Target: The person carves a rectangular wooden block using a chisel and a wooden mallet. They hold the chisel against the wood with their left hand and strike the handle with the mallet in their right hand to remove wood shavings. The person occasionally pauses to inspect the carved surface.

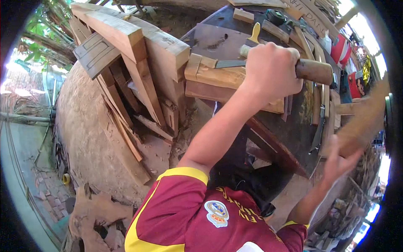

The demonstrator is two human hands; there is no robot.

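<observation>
My left hand (270, 69) is closed round a chisel whose brown wooden handle (315, 72) sticks out to the right. The flat metal blade (231, 64) reaches left over a light wooden block (218, 77), near a notch cut at its left end. This block lies on a darker piece of wood (205, 91). Out to the right and lower down, my right hand (342, 161) grips a long wooden mallet (364, 119), smeared by motion and raised beside the bench, apart from the chisel handle.
Thick beams (166, 44) lean at the left, with offcuts (130, 134) under them. On the dark bench top (205, 38) are a yellow-handled brush (254, 33), a tape measure (275, 17) and wood strips. A red and white container (341, 51) stands at the far right.
</observation>
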